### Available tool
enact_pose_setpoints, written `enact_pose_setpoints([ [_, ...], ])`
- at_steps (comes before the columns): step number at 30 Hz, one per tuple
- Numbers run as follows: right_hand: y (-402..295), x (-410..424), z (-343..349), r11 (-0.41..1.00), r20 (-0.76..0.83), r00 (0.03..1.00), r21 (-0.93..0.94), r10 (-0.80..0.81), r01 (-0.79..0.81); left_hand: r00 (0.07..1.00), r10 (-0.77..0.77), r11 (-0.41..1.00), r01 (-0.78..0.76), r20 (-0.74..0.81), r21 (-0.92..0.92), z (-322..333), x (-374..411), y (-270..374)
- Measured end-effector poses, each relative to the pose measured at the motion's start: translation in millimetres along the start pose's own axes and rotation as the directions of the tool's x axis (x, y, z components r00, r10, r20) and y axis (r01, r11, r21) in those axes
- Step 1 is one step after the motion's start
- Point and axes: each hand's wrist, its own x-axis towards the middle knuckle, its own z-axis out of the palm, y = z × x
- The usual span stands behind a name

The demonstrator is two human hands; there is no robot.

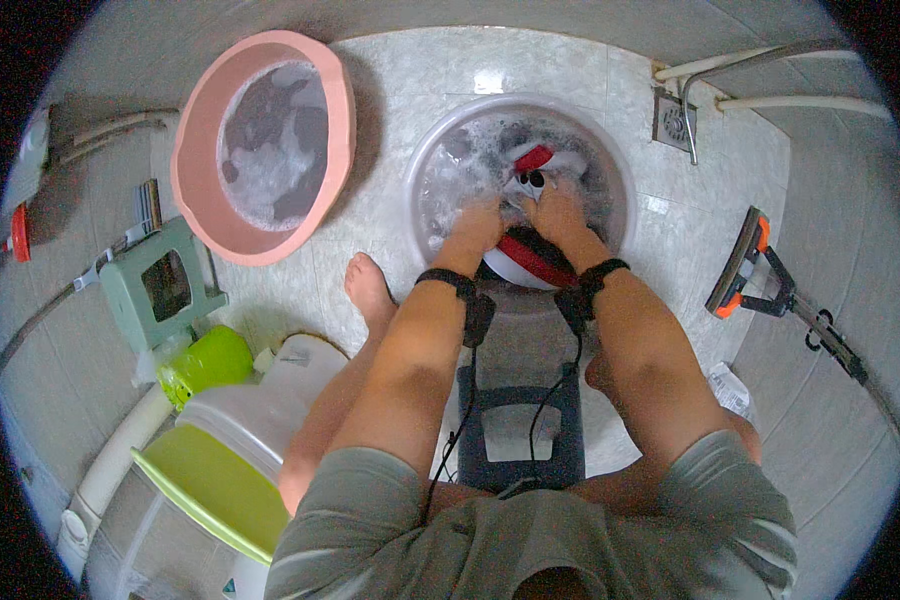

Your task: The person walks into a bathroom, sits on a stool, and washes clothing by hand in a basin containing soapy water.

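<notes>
In front of me a round light-grey plastic basin (625,176) holds sudsy water and wet laundry. A red, white and black cloth item (532,259) lies against its near wall, partly under water. Another part of the cloth, with a red patch (532,157) and two dark round spots, shows above the suds. My right hand (559,211) grips the wet pale cloth (523,184) between my hands. My left hand (481,223) closes on the cloth beside it, its fingertips partly hidden. Both wrists wear black straps with cables.
A pink basin (187,172) of sudsy water with dark laundry stands at left. Beyond it are a green plastic stool (131,289), a lime-green container (210,367) and a toilet (232,420). A floor squeegee (739,262) leans at right, near a floor drain (673,120). A dark plastic frame (480,435) lies between my legs.
</notes>
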Motion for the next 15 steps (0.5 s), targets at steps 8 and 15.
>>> enact_pose_setpoints([
  [8,-30.5,40.5,-42.4,0.973,0.164,0.969,-0.113,-0.184,0.204,0.988,-0.044,0.93,-0.012,-0.145,-0.367,-26.2,-26.2,8.5],
  [15,-84.4,-42.8,-56.1,0.879,0.24,0.895,-0.214,-0.377,0.427,0.81,-0.084,0.899,-0.189,-0.581,-0.395,-37.5,-64.5,7.3],
])
